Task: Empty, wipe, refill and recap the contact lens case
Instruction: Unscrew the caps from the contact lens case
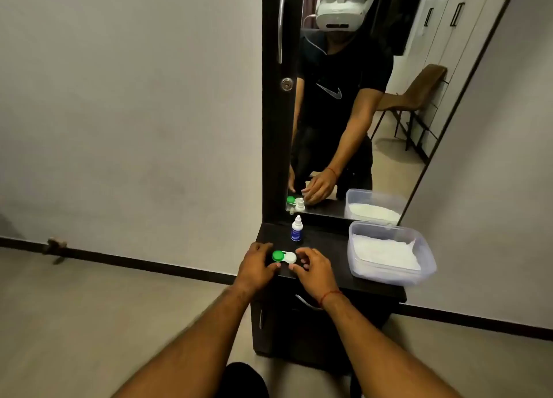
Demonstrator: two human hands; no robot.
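The contact lens case (284, 257) lies on the dark dresser top (326, 242), with a green cap on its left well and a white cap on its right. My left hand (256, 264) sits against the green side, fingers curled beside it. My right hand (311, 267) hovers at the white side, its fingers bent around that cap's edge; whether either hand grips the case is unclear. A small white solution bottle with a blue label (296, 229) stands upright just behind the case.
A clear plastic tub (425, 257) holding white tissue sits at the right of the top. A tall mirror (359, 98) rises behind and reflects the person, a chair and a wardrobe. Below the top is a drawer with a metal handle (308, 303).
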